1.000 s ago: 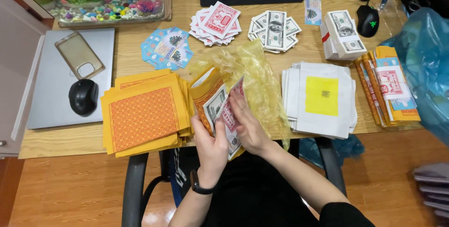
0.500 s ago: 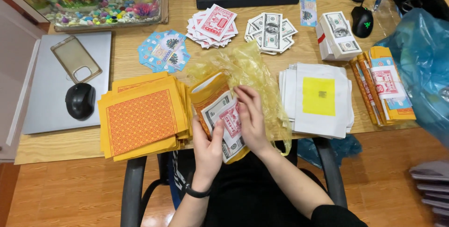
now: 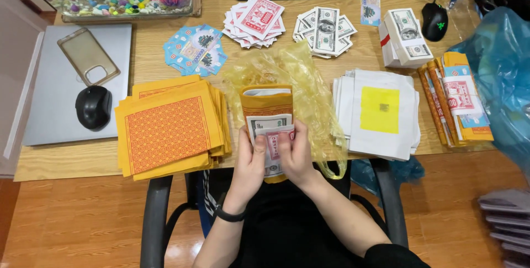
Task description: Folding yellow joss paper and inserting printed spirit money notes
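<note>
1. Paper everywhere: flat, thin, rectangular sheets and printed notes, sorted into piles on a pale wooden desk (image 3: 165,182).
2. Left hand (image 3: 249,164) and right hand (image 3: 295,155) side by side at the near desk edge, fingers curled and clamped on a small sheaf of play banknotes (image 3: 270,135); thumbs pressed on the top pinkish-red note, greenish-grey notes fanned just beyond the fingertips.
3. Black band on the left wrist.
4. Directly behind the notes, just past the fingertips, an orange paper envelope (image 3: 266,100), upright rectangle, mouth showing a white sheet edge; whether the notes sit partly inside cannot be told.
5. Under and around the envelope, a crinkled, translucent yellow plastic bag (image 3: 309,88), glossy and wrinkled, one loop hanging off the desk edge beside the right-hand fingers.
6. Left of the left-hand fingers, close by, a thick stack of orange patterned sheets (image 3: 165,133) with a fine printed grid, edges slightly splayed.
7. Right of the right-hand fingers, a stack of white sheets (image 3: 361,135) with a plain yellow square on top.
8. Well beyond the fingertips: fanned blue notes (image 3: 194,50), fanned red notes (image 3: 255,20), fanned grey-green notes (image 3: 324,29), and a banded brick of grey-green notes (image 3: 406,35).
9. Far right of the fingers, orange banded bundles (image 3: 458,99) beside a soft blue plastic bag (image 3: 499,75).
10. Far left of the fingers, a smooth grey laptop (image 3: 47,102) carrying a clear phone case (image 3: 88,55) and a rounded black mouse (image 3: 93,107).
</note>
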